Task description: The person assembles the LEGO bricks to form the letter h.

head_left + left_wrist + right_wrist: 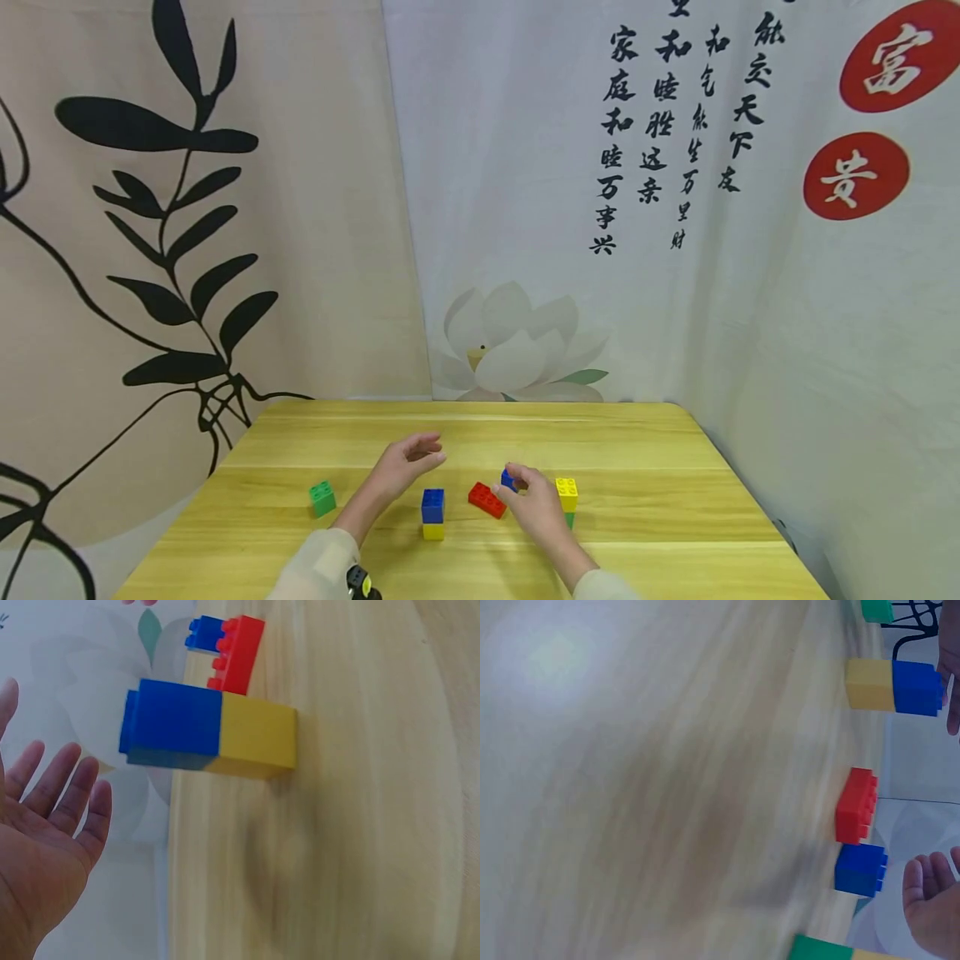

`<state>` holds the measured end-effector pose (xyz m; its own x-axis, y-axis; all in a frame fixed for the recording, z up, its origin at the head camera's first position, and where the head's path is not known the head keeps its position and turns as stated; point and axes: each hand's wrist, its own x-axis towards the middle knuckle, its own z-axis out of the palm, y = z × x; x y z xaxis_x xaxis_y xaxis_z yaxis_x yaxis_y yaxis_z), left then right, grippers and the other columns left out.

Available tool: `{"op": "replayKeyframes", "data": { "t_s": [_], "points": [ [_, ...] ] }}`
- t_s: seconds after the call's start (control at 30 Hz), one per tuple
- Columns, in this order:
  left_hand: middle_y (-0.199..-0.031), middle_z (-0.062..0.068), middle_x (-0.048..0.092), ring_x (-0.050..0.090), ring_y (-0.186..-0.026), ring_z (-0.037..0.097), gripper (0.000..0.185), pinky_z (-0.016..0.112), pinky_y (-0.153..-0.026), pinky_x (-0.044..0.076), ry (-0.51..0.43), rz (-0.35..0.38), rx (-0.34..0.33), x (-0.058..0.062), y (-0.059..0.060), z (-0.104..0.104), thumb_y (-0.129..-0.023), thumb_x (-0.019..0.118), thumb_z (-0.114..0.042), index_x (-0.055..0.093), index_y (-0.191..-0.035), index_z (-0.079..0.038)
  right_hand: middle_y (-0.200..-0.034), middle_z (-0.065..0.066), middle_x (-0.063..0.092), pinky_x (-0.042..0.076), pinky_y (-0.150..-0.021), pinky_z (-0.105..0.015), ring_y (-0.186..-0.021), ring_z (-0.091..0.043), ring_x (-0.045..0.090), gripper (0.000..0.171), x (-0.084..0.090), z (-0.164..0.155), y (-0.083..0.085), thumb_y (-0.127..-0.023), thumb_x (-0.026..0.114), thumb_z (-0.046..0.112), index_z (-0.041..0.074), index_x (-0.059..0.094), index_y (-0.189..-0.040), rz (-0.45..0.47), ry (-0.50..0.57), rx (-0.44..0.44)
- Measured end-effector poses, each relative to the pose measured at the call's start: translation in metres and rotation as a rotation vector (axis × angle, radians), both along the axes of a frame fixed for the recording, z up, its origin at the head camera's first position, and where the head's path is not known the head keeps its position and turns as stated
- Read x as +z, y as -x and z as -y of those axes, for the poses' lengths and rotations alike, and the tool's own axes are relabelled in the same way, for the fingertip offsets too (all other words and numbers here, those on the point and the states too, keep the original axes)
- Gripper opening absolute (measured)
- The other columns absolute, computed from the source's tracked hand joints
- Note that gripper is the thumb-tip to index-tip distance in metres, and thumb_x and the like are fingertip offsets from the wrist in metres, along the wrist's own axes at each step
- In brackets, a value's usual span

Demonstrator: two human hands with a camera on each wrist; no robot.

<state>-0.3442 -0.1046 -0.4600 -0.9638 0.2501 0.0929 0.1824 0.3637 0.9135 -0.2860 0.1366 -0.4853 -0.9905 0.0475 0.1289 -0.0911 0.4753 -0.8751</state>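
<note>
My left hand (pixel 403 467) hovers above the table, left of a stack with a blue brick (pixel 432 505) on top of a yellow brick (pixel 433 531). Its fingers are loosely bent and hold nothing, as the left wrist view shows. Right of the stack lies a longer red brick (pixel 486 500), with a second blue brick (pixel 859 868) close to its end. My right hand (pixel 538 504) is over the table near these two and partly covers that blue brick in the head view. In the right wrist view its fingers are relaxed, with nothing in them.
Just right of my right hand stands another stack, a yellow brick (pixel 566 493) on a green brick (pixel 570 520), partly hidden by the hand. A separate green brick (pixel 322 498) sits on the left of the wooden table (pixel 660 500). A printed cloth (pixel 495 208) hangs behind.
</note>
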Motion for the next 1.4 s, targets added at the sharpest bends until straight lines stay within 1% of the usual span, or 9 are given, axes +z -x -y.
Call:
{"op": "replayKeyframes", "data": {
  "t_s": [0.13,0.3,0.37,0.5,0.63,0.77,1.0,1.2,1.4],
  "points": [
    [-0.132,0.008,0.062,0.058,-0.121,0.025,0.05,0.048,-0.104,0.048,0.004,0.026,-0.003,-0.007,-0.004,0.007,-0.094,0.066,-0.036,0.055,-0.138,-0.015,-0.122,-0.019,0.065,0.055,-0.09,-0.043,-0.11,-0.031,0.061,0.055,-0.008,0.003,0.001,-0.087,0.074,0.034,0.001,0.061,-0.129,-0.001,-0.005,-0.026],
    [-0.134,0.01,0.061,0.058,-0.121,0.026,0.057,0.048,-0.103,0.048,0.003,0.052,-0.032,-0.016,-0.008,0.016,-0.092,0.067,-0.042,0.053,-0.139,-0.013,-0.124,-0.022,0.065,0.054,-0.094,-0.046,-0.11,-0.033,0.062,0.052,-0.018,0.006,0.002,-0.087,0.075,0.027,-0.002,0.061,-0.127,-0.016,0.003,-0.042],
    [-0.135,0.011,0.06,0.057,-0.122,0.026,0.06,0.048,-0.102,0.049,0.004,0.066,-0.048,-0.019,-0.01,0.019,-0.091,0.067,-0.044,0.052,-0.14,-0.013,-0.125,-0.022,0.065,0.054,-0.094,-0.047,-0.111,-0.033,0.062,0.052,-0.021,0.007,0.002,-0.087,0.075,0.027,-0.002,0.062,-0.127,-0.011,0.006,-0.051],
    [-0.138,0.015,0.058,0.057,-0.123,0.027,0.062,0.046,-0.102,0.049,-0.001,0.092,-0.078,-0.027,-0.014,0.025,-0.09,0.068,-0.043,0.051,-0.141,-0.011,-0.125,-0.022,0.065,0.054,-0.093,-0.047,-0.11,-0.034,0.062,0.051,-0.024,0.01,0.002,-0.086,0.075,0.026,-0.003,0.062,-0.126,-0.007,0.007,-0.069],
    [-0.139,0.02,0.055,0.056,-0.124,0.031,0.062,0.049,-0.102,0.048,-0.002,0.105,-0.116,-0.035,-0.017,0.031,-0.091,0.069,-0.039,0.05,-0.141,-0.008,-0.124,-0.022,0.065,0.054,-0.09,-0.046,-0.107,-0.032,0.063,0.049,-0.03,0.011,0.004,-0.086,0.075,0.024,-0.003,0.063,-0.125,0.003,0.0,-0.102],
    [-0.138,0.02,0.055,0.055,-0.124,0.035,0.066,0.05,-0.101,0.049,0.0,0.128,-0.147,-0.042,-0.02,0.034,-0.09,0.07,-0.038,0.047,-0.143,-0.006,-0.125,-0.022,0.064,0.055,-0.089,-0.046,-0.106,-0.032,0.063,0.048,-0.037,0.011,0.007,-0.086,0.075,0.023,-0.002,0.064,-0.124,0.019,-0.002,-0.123],
    [-0.135,0.019,0.058,0.058,-0.119,0.032,0.068,0.046,-0.096,0.053,-0.001,0.128,-0.176,-0.047,-0.023,0.034,-0.09,0.071,-0.036,0.046,-0.142,-0.001,-0.124,-0.022,0.064,0.055,-0.088,-0.047,-0.104,-0.032,0.064,0.047,-0.049,0.009,0.012,-0.085,0.076,0.021,-0.002,0.064,-0.124,0.045,-0.022,-0.142],
    [-0.134,0.018,0.059,0.059,-0.117,0.028,0.067,0.043,-0.094,0.054,-0.005,0.138,-0.16,-0.049,-0.023,0.033,-0.088,0.073,-0.035,0.049,-0.14,0.0,-0.121,-0.022,0.065,0.055,-0.087,-0.046,-0.102,-0.03,0.064,0.046,-0.052,0.009,0.015,-0.084,0.077,0.019,-0.003,0.064,-0.123,0.048,-0.021,-0.152],
    [-0.13,0.014,0.062,0.06,-0.114,0.025,0.066,0.042,-0.094,0.054,-0.004,0.145,-0.158,-0.053,-0.021,0.032,-0.086,0.075,-0.036,0.051,-0.137,-0.001,-0.118,-0.021,0.067,0.054,-0.089,-0.046,-0.103,-0.029,0.064,0.047,-0.055,0.009,0.016,-0.084,0.078,0.019,-0.005,0.064,-0.122,0.035,-0.035,-0.147]
  ]
}}
